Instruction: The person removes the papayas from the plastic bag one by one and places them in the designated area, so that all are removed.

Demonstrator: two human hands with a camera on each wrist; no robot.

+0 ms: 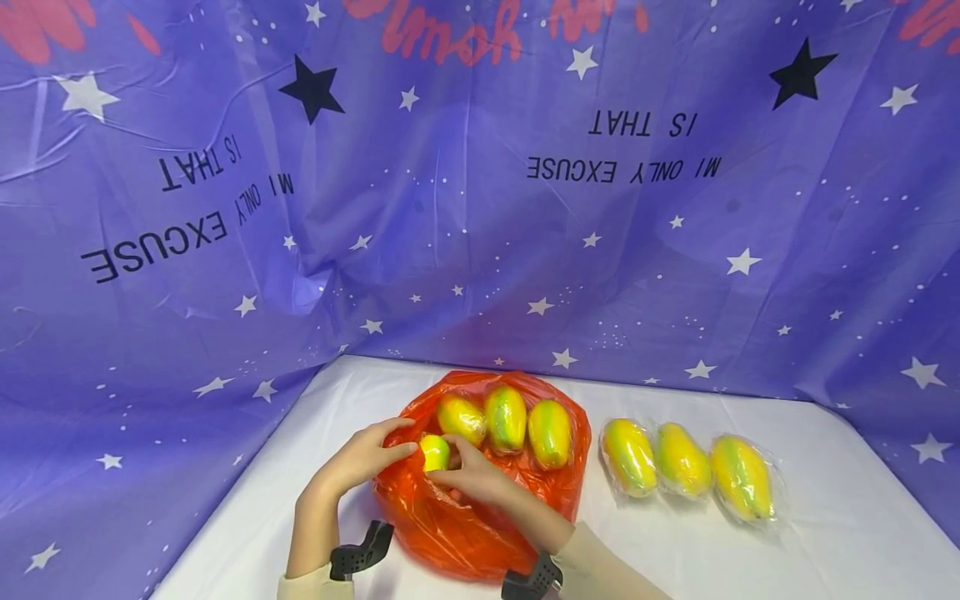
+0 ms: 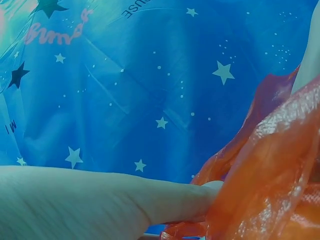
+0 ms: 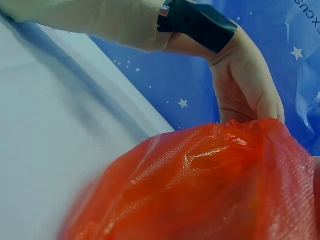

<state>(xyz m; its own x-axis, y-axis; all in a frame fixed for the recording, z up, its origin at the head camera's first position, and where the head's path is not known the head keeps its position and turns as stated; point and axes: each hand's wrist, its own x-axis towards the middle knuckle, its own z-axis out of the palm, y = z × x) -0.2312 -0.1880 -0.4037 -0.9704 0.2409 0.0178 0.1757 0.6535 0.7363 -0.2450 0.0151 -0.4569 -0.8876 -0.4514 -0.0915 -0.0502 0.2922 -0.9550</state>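
A red plastic bag (image 1: 480,542) lies open on the white table, with several yellow-green mangoes in it, three of them side by side toward its far edge, among them a mango (image 1: 506,419). My left hand (image 1: 362,454) grips the bag's left rim between thumb and fingers; in the right wrist view the red film bunches up at that hand (image 3: 250,85). Reaching into the bag, my right hand (image 1: 476,473) holds another mango (image 1: 434,453) near the left rim, thumb and fingers on its right side. In the left wrist view, the bag (image 2: 265,190) hides the fingertips.
Three more mangoes in clear wrap, the nearest to the bag being one mango (image 1: 630,457), lie in a row to its right on the white tabletop (image 1: 637,542). A purple star-printed sheet (image 1: 480,208) hangs behind and along the sides. Each wrist carries a black strap (image 1: 362,552).
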